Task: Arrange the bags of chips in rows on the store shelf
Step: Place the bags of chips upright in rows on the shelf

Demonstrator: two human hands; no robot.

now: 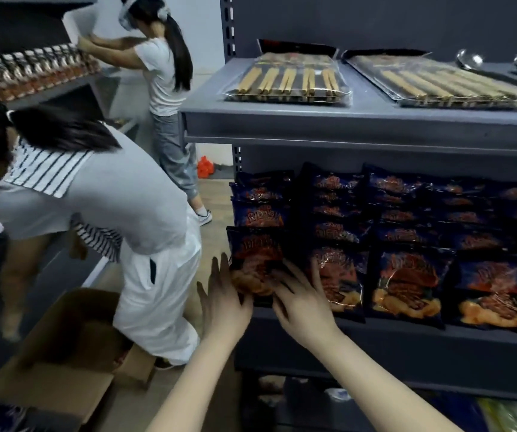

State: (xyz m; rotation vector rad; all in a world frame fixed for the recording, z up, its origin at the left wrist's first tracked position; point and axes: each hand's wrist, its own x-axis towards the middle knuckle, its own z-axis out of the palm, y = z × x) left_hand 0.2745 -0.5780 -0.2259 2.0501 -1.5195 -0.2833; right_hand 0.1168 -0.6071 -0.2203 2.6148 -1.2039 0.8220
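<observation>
I am steadying near-left bag (pixel 255 260) | left hand (pixel 224 296), right hand (pixel 302 304) flat, fingers straight | seeming light, crushable; hold side edges

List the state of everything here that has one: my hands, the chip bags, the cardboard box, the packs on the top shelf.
front-left bag, upright, touched by both hands
left hand, open, fingers straight against that bag's left edge
right hand, open, fingers spread on its front
other chip bags, upright in rows on the shelf
cardboard box, open
chopstick packs, wrapped, lying flat
</observation>
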